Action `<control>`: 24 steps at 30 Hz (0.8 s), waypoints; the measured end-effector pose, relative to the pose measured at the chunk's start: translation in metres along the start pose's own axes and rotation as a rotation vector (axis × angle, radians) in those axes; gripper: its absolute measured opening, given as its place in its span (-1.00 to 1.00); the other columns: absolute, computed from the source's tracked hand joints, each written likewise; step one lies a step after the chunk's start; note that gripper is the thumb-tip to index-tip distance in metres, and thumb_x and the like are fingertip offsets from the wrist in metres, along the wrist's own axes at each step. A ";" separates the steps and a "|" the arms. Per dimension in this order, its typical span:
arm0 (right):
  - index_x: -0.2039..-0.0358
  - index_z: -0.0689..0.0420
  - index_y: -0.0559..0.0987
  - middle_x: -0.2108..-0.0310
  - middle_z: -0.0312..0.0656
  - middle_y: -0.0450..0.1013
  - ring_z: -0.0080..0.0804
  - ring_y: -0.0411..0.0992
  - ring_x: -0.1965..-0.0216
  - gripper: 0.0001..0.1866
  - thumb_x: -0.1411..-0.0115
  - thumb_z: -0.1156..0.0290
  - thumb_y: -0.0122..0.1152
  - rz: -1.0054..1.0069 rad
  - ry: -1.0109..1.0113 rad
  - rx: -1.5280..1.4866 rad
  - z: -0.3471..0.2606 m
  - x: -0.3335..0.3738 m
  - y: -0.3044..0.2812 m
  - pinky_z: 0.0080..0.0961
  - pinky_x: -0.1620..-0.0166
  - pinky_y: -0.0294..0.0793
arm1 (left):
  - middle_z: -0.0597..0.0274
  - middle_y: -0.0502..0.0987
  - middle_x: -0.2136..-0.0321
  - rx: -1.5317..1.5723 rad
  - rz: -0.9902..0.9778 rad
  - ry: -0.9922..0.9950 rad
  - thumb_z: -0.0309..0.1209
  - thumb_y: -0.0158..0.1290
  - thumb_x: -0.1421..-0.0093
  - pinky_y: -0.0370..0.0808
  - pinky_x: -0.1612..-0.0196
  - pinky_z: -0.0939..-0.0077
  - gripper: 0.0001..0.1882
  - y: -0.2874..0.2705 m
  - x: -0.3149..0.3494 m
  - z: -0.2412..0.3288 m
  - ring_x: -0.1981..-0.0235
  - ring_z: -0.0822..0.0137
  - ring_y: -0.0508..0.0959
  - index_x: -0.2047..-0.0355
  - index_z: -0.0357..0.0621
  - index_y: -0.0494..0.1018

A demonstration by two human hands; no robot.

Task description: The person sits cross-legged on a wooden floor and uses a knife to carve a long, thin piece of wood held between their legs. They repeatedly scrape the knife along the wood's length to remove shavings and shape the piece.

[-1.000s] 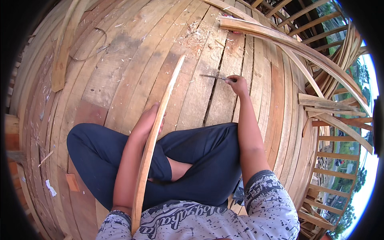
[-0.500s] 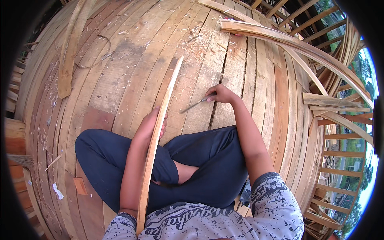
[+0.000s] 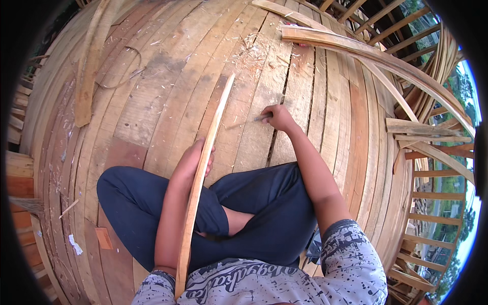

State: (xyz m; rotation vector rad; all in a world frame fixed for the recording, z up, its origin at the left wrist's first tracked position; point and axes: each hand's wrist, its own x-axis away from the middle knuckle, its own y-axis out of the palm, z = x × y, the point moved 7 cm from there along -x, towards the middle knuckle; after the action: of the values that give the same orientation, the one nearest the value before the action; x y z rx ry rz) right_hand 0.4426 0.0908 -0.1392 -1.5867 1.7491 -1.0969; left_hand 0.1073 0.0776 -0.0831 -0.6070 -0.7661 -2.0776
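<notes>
A long, pale wooden strip (image 3: 195, 188) runs from beside my chest out over the floor, narrowing to a point at its far end. My left hand (image 3: 193, 155) is closed around its middle, with the strip lying along my forearm. To the right and apart from the wood, my right hand (image 3: 279, 118) grips a slim knife (image 3: 258, 119) by its handle. The blade points left toward the strip and is smeared by motion. My fingers hide most of the handle.
Wood shavings (image 3: 256, 51) litter the plank floor (image 3: 244, 147) ahead. Long boards (image 3: 351, 48) lie at the far right, and another plank (image 3: 87, 81) at the left. A small wood block (image 3: 104, 238) and white scrap (image 3: 75, 245) are left of my crossed legs.
My right hand has shifted slightly up, turning the knife so its blade lies flatter and blurs. The left hand and the strip have hardly moved.
</notes>
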 end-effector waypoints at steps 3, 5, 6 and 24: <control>0.23 0.18 0.67 0.34 -0.01 0.60 -0.15 0.58 0.35 -0.79 -0.08 0.48 0.36 0.211 0.080 0.118 -0.011 -0.002 -0.022 -0.36 0.21 0.53 | 0.38 0.31 0.74 0.029 -0.025 -0.015 0.03 -0.36 -0.44 0.26 0.74 0.57 -0.49 -0.003 -0.003 -0.005 0.82 0.48 0.28 0.30 -0.13 0.37; 0.22 0.18 0.67 0.35 -0.02 0.60 -0.15 0.58 0.35 -0.76 -0.07 0.42 0.39 0.168 -0.001 0.088 -0.023 -0.003 -0.019 -0.35 0.20 0.53 | 0.38 0.31 0.74 0.049 -0.055 -0.005 0.03 -0.36 -0.45 0.26 0.74 0.57 -0.49 -0.007 -0.006 -0.006 0.82 0.49 0.28 0.30 -0.13 0.38; 0.22 0.18 0.67 0.36 -0.02 0.60 -0.17 0.58 0.35 -0.75 -0.08 0.40 0.40 0.031 -0.098 0.005 -0.034 -0.001 -0.006 -0.35 0.20 0.53 | 0.38 0.31 0.74 0.059 -0.069 -0.001 0.03 -0.36 -0.45 0.26 0.74 0.58 -0.49 -0.008 -0.006 -0.006 0.81 0.49 0.28 0.30 -0.12 0.38; 0.13 0.17 0.65 0.31 -0.01 0.61 -0.21 0.58 0.27 -0.70 -0.11 0.40 0.39 -0.085 0.005 0.043 -0.007 0.004 -0.001 -0.35 0.14 0.52 | 0.40 0.30 0.75 0.058 -0.011 -0.007 0.04 -0.33 -0.44 0.23 0.76 0.60 -0.50 -0.001 0.003 0.004 0.82 0.51 0.27 0.33 -0.10 0.38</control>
State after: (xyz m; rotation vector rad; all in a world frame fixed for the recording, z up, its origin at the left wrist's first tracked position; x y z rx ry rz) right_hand 0.4367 0.0888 -0.1342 -1.6469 1.6631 -1.1712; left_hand 0.1054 0.0789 -0.0783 -0.5798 -0.8323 -2.0574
